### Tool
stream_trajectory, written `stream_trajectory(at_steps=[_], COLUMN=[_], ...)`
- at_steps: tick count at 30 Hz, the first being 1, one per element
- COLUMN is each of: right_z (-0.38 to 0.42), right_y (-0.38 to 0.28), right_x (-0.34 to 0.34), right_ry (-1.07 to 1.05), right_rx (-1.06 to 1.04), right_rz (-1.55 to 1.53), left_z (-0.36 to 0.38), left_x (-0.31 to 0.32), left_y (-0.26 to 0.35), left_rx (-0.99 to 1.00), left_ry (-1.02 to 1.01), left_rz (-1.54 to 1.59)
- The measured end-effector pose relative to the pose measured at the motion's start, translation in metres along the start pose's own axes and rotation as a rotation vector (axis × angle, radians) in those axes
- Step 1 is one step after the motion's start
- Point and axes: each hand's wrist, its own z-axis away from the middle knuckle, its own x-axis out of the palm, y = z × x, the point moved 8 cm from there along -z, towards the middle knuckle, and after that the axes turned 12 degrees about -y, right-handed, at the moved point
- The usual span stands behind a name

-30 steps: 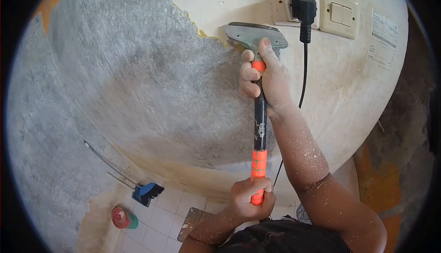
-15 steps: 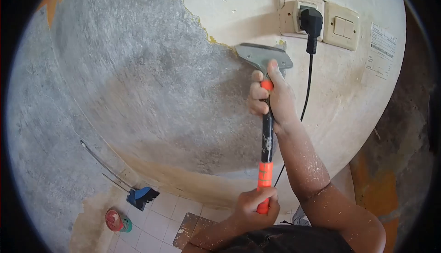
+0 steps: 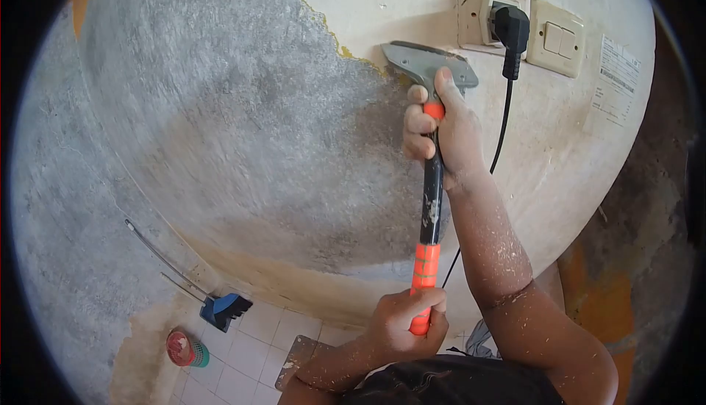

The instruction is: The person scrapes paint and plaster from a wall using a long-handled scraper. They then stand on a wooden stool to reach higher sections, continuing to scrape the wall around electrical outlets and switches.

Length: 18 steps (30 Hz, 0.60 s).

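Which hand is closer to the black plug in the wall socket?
The person's right. The right hand grips the scraper near its head, below and left of the black plug; the left hand holds the orange grip, much farther down.

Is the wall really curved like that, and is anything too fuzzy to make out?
Head view: wide-angle distortion seems to bow the wall, with dark, rounded corners; the label's fine print is too small to read; a soft shadow falls beside the scraper head.
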Motion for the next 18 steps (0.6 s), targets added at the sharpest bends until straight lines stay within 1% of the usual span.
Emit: stream_trajectory(at_steps=[4, 6, 7, 9, 11, 13, 14, 15, 17, 18], right_z=[0.010, 0.018, 0.014, 0.010, 0.005, 0.008, 0.009, 0.014, 0.023, 0.020], right_y=[0.005, 0.020, 0.018, 0.012, 0.012, 0.009, 0.012, 0.016, 0.028, 0.026], right_x=[0.001, -0.001, 0.000, 0.000, -0.001, 0.001, 0.000, -0.002, -0.008, -0.005], right_ry=[0.028, 0.010, 0.003, -0.017, 0.015, 0.061, 0.073, 0.071, 0.038, 0.020], right_rx=[0.004, 0.103, 0.100, 0.088, 0.098, 0.077, 0.076, 0.077, 0.131, 0.137], right_rz=[-0.020, -0.081, -0.077, 0.000, -0.029, -0.035, -0.055, -0.050, -0.067, -0.060], left_z=[0.008, 0.013, 0.009, 0.004, 0.003, 0.004, 0.005, 0.010, 0.019, 0.017], left_x=[0.002, 0.011, 0.009, 0.011, 0.009, 0.005, 0.006, 0.010, 0.022, 0.019], left_y=[0.001, 0.001, 0.003, 0.008, 0.010, 0.012, 0.008, 0.005, -0.008, -0.005], left_rx=[0.015, -0.020, -0.014, 0.020, -0.001, 0.017, 0.013, 0.016, -0.060, -0.045], left_ry=[0.028, 0.011, 0.015, -0.039, -0.042, 0.001, -0.029, -0.024, -0.034, 0.008], left_rz=[-0.005, 0.089, 0.086, 0.037, 0.048, 0.039, -0.020, -0.019, 0.064, 0.071])
